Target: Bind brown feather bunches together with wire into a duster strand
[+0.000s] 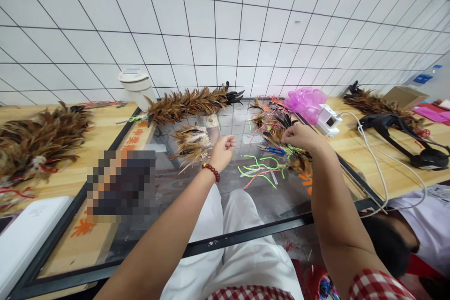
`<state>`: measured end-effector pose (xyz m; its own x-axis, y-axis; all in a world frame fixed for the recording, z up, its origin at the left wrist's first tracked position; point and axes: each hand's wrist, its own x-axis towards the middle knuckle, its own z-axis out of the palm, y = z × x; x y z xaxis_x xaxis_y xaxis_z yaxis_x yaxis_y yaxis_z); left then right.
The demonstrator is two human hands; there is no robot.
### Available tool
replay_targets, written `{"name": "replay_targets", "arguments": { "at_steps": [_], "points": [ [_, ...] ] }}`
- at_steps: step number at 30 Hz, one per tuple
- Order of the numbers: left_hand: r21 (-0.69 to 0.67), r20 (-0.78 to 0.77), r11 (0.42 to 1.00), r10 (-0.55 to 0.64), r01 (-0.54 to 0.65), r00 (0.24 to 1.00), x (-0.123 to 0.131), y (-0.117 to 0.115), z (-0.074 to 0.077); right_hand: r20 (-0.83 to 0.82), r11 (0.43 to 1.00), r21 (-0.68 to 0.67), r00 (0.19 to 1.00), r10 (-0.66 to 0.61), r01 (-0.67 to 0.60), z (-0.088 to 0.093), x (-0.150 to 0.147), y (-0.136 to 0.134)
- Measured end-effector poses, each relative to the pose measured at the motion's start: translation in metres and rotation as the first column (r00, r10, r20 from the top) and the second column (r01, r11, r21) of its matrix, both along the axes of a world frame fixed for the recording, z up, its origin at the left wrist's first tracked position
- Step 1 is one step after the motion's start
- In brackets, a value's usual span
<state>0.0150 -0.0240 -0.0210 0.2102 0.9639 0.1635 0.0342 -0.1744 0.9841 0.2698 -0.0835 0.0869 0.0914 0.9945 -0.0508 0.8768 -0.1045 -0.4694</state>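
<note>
Left hand, fingers loosely curled, beside a feather bundle. Right hand, fingers bent, above loose feathers. Any grip is indiscernible.

bracelet – dark red round beads, left wrist | right sleeve – red-and-white check | trousers: white

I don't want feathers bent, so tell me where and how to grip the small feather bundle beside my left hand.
Pinch the small feather bundle lightly at its pale, fluffy right part, coming from the right, where your left hand is. Its brown tips splay out toward the left, so gripping there would probably bend them.
</note>
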Motion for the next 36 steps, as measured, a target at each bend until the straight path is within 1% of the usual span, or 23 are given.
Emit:
{"name": "replay_targets", "arguments": {
  "at_steps": [2, 4, 6, 8, 9, 10, 12, 13, 15, 16, 17, 18, 19, 20, 22, 23, 25, 26, 27, 29, 32, 34, 36],
  "points": [
    [-0.004, 0.026, 1.0, -0.003, 0.003, 1.0, 0.0, 0.002, -0.002, 0.223, 0.986, 0.0, 0.961, -0.162, 0.166, -0.011, 0.004, 0.002],
    [0.017, 0.019, 1.0, -0.007, 0.007, 1.0, 0.001, 0.002, -0.004, 0.284, 0.972, 0.006, 0.932, -0.226, 0.234, -0.024, 0.007, 0.004],
    [0.026, 0.01, 1.0, -0.009, 0.008, 1.0, 0.001, 0.002, -0.005, 0.212, 0.976, 0.035, 0.953, -0.216, 0.214, -0.033, 0.009, 0.005],
    [0.017, 0.021, 1.0, -0.002, 0.002, 1.0, 0.002, 0.001, -0.004, 0.054, 0.965, 0.156, 0.974, -0.221, 0.21, -0.035, 0.006, 0.006],
    [0.011, 0.036, 1.0, 0.004, -0.004, 0.999, 0.003, 0.001, -0.003, -0.066, 0.936, 0.256, 0.971, -0.232, 0.241, -0.035, 0.002, 0.008],
    [0.003, 0.055, 1.0, 0.01, -0.01, 0.998, 0.003, 0.0, -0.002, -0.214, 0.888, 0.355, 0.95, -0.227, 0.292, -0.033, -0.004, 0.011],
    [-0.021, 0.1, 1.0, 0.019, -0.017, 0.995, 0.004, -0.004, 0.003, -0.532, 0.797, 0.462, 0.841, -0.1, 0.388, -0.031, -0.022, 0.018],
    [-0.048, 0.124, 0.999, 0.021, -0.015, 0.992, 0.004, -0.006, 0.007, -0.665, 0.789, 0.462, 0.746, 0.005, 0.406, -0.032, -0.035, 0.023],
    [-0.152, 0.181, 0.988, 0.009, 0.019, 0.983, 0.004, -0.012, 0.015, -0.814, 0.815, 0.427, 0.559, 0.157, 0.392, -0.039, -0.063, 0.031],
    [-0.223, 0.224, 0.973, -0.014, 0.065, 0.974, 0.003, -0.015, 0.019, -0.845, 0.817, 0.42, 0.499, 0.193, 0.395, -0.044, -0.076, 0.034],
    [-0.291, 0.28, 0.948, -0.046, 0.131, 0.959, 0.003, -0.018, 0.023, -0.855, 0.812, 0.425, 0.473, 0.214, 0.4, -0.05, -0.088, 0.035],
    [-0.349, 0.341, 0.913, -0.085, 0.21, 0.936, 0.002, -0.02, 0.026, -0.845, 0.801, 0.448, 0.481, 0.234, 0.397, -0.057, -0.099, 0.034],
    [-0.392, 0.405, 0.873, -0.12, 0.291, 0.906, 0.001, -0.022, 0.028, -0.814, 0.786, 0.49, 0.521, 0.257, 0.378, -0.063, -0.107, 0.032],
    [-0.415, 0.473, 0.836, -0.139, 0.36, 0.87, 0.0, -0.022, 0.029, -0.752, 0.767, 0.553, 0.593, 0.289, 0.327, -0.068, -0.113, 0.028],
    [-0.415, 0.613, 0.791, -0.122, 0.45, 0.781, -0.003, -0.021, 0.031, -0.533, 0.709, 0.693, 0.757, 0.378, 0.134, -0.076, -0.118, 0.02],
    [-0.404, 0.675, 0.782, -0.095, 0.474, 0.732, -0.004, -0.02, 0.031, -0.393, 0.67, 0.743, 0.818, 0.421, 0.012, -0.078, -0.118, 0.016],
    [-0.4, 0.754, 0.771, -0.03, 0.496, 0.656, -0.006, -0.017, 0.032, -0.145, 0.593, 0.784, 0.875, 0.463, -0.183, -0.081, -0.116, 0.011],
    [-0.415, 0.767, 0.759, -0.005, 0.502, 0.642, -0.007, -0.016, 0.033, -0.067, 0.567, 0.79, 0.887, 0.457, -0.233, -0.082, -0.115, 0.01],
    [-0.436, 0.764, 0.744, 0.01, 0.506, 0.645, -0.007, -0.015, 0.034, -0.016, 0.553, 0.793, 0.897, 0.441, -0.257, -0.084, -0.113, 0.009],
    [-0.455, 0.74, 0.742, 0.008, 0.493, 0.672, -0.007, -0.015, 0.035, 0.034, 0.554, 0.785, 0.912, 0.409, -0.277, -0.086, -0.111, 0.011],
    [-0.412, 0.695, 0.804, -0.027, 0.429, 0.718, -0.004, -0.017, 0.034, 0.032, 0.575, 0.767, 0.912, 0.409, -0.285, -0.087, -0.111, 0.011],
    [-0.404, 0.679, 0.833, -0.005, 0.379, 0.734, -0.002, -0.017, 0.032, -0.049, 0.596, 0.772, 0.913, 0.405, -0.223, -0.086, -0.113, 0.01],
    [-0.428, 0.675, 0.827, 0.024, 0.364, 0.738, -0.002, -0.017, 0.031, -0.209, 0.656, 0.749, 0.906, 0.369, -0.094, -0.084, -0.115, 0.008]
  ]
}}
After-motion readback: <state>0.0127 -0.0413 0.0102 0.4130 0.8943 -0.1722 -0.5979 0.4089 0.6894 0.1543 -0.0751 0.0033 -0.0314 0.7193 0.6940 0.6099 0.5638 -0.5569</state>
